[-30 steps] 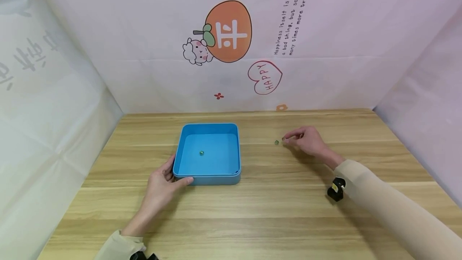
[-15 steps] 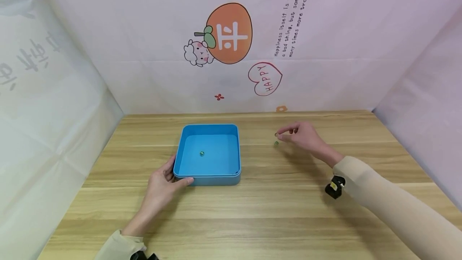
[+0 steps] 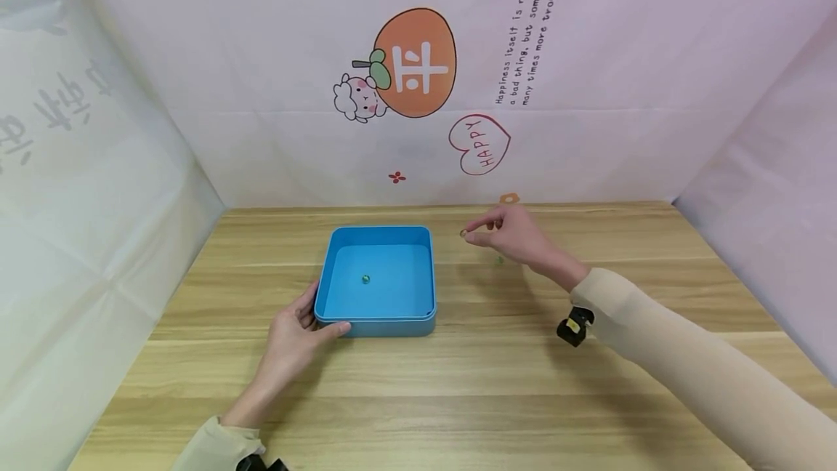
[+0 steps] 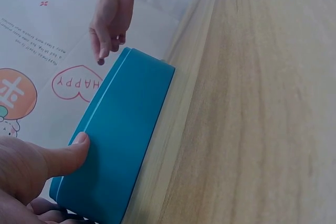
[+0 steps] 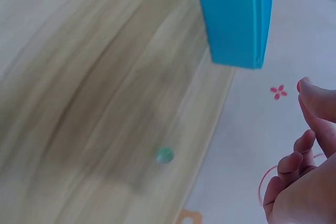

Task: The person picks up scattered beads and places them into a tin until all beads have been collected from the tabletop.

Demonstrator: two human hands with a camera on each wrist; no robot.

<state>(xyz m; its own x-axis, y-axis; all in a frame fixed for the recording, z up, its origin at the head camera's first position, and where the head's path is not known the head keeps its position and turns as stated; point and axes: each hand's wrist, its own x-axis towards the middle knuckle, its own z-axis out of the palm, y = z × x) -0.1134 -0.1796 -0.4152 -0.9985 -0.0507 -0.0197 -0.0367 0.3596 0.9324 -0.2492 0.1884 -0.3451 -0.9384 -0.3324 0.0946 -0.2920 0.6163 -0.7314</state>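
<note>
A square, shallow blue box point(image 3: 392, 328) sits on the table, with one small green marble point(image 3: 366, 279) on its floor. My left hand point(image 3: 289, 346) grips its near left corner, thumb point(image 4: 67, 158) against the front wall and fingers along the left side. To the right of the box, above the table, my right hand point(image 3: 519, 240) pinches a small marble point(image 3: 463, 233) between thumb and index finger. Only a sliver of that marble shows at the fingertips in the right wrist view. Another green marble point(image 5: 165, 155) lies on the tabletop below the right hand.
The wood-grain table point(image 3: 418, 398) ends at a printed white cloth point(image 3: 294, 158) at the back. Pale cloth walls rise at the left and right sides. A black wrist camera point(image 3: 573, 327) hangs at the right sleeve.
My right hand has lifted the pinched marble off the table and carried it left toward the box. The left hand and the box have stayed put.
</note>
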